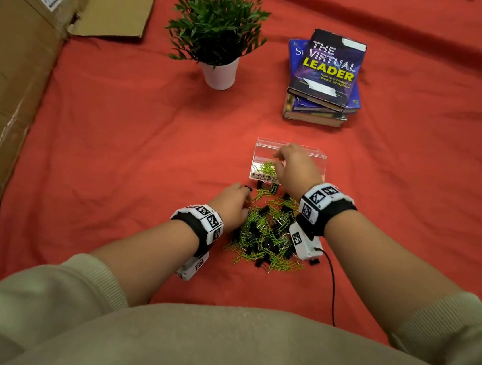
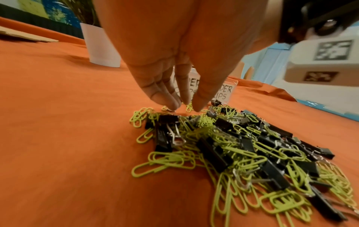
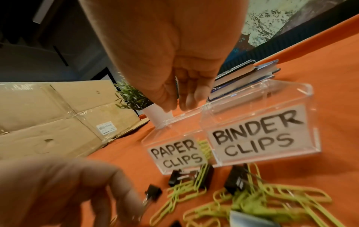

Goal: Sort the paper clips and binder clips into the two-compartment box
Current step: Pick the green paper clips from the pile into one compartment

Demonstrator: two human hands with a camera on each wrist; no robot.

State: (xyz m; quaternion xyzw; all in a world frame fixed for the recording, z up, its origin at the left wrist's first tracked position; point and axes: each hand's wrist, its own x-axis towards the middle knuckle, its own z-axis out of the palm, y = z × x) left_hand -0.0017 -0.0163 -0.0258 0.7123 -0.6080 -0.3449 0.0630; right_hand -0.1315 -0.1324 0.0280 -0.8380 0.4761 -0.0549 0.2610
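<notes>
red cloth (image 1: 118, 138) holds clear box (image 1: 316, 158), green paper clips (image 1: 267, 167) inside; both hands' fingers loose, empty.

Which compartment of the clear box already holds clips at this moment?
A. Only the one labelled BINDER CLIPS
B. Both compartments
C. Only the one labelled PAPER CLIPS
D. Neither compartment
C: green paper clips lie inside the PAPER CLIPS compartment of the clear box, while the BINDER CLIPS compartment looks empty through its clear wall in the right wrist view.
</notes>
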